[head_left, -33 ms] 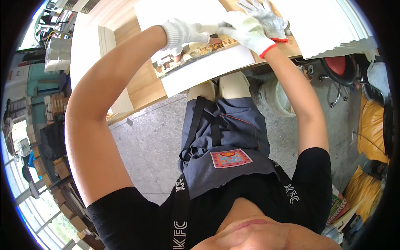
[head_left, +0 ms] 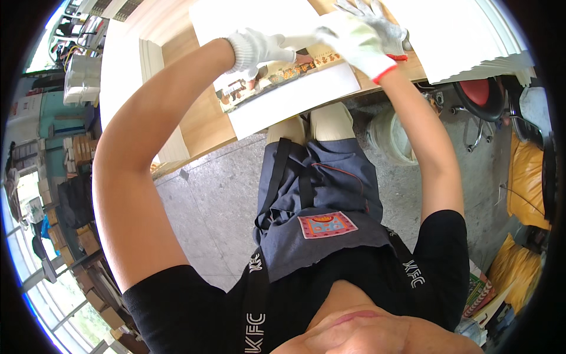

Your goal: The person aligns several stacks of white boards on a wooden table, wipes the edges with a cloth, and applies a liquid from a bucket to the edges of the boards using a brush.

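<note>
My left hand (head_left: 259, 50), in a white knit glove, lies with fingers stretched out on a printed picture sheet (head_left: 277, 76). Under that sheet is plain white paper (head_left: 295, 101), near the table's front edge. My right hand (head_left: 356, 47), in a white glove with a red cuff, is just right of the printed sheet, its fingers curled and smeared by motion. Between the hands runs a pale, narrow strip (head_left: 299, 41); its kind is unclear, as is whether my right fingers grip it. Partly behind my right hand lies a loose grey-white glove (head_left: 386, 35).
The wooden table (head_left: 203, 127) bears a tall stack of white sheets (head_left: 471, 41) on the right and a white stack (head_left: 152, 65) on the left. Below the table stand a whitish bucket (head_left: 392, 138) and a wheeled chair (head_left: 480, 97). Shelves of goods line the left.
My right hand has shifted slightly right and toward me, uncovering a little more of the printed sheet's right end. The left hand stays in place.
</note>
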Motion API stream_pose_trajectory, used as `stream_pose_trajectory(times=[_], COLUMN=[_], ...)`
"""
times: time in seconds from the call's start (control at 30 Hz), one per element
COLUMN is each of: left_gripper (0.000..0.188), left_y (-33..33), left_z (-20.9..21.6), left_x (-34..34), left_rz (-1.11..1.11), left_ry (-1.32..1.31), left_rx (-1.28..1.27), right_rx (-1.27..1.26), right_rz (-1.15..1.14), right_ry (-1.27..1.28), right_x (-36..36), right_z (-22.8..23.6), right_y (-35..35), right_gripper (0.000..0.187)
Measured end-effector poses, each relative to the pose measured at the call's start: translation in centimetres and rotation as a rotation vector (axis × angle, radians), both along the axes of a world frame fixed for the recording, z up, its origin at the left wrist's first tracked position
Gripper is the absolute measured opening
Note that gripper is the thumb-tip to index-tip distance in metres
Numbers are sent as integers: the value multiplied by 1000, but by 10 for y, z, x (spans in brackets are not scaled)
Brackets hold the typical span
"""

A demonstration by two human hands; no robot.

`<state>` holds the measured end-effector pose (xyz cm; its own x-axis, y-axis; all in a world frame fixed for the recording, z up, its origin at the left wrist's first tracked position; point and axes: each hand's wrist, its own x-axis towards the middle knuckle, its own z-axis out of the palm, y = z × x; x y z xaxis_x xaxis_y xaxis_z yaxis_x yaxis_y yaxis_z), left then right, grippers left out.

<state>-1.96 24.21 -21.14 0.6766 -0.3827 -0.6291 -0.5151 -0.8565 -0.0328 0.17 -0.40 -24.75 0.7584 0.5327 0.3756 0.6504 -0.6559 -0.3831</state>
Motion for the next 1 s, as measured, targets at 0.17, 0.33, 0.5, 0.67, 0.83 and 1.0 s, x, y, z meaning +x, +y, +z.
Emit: stream_pose_trajectory(times=[0.17, 0.33, 0.5, 0.67, 0.83, 1.0], left_gripper=[65, 70, 75, 67, 63, 63], left_y=[-12, -10, -16, -14, -13, -16], left_z=[23, 26, 29, 34, 40, 44], left_x=[-2, 1, 2, -3, 2, -6], left_rz=[-264, -263, -207, -52, -158, -212], left_ry=[-63, -26, 52, 40, -10, -26], left_rx=[-79, -25, 69, -28, -85, -44], right_rx=[-470, 284, -125, -116, -89, -91], right_rz=[-282, 86, 522, 791, 618, 606], right_ry=[-416, 158, -256, -197, -462, -477], right_x=[34, 7, -13, -59, -103, -103], right_z=[-34, -15, 8, 10, 0, 7], right_y=[-79, -74, -35, 74, 160, 150], right_gripper=[33, 34, 30, 25, 29, 37])
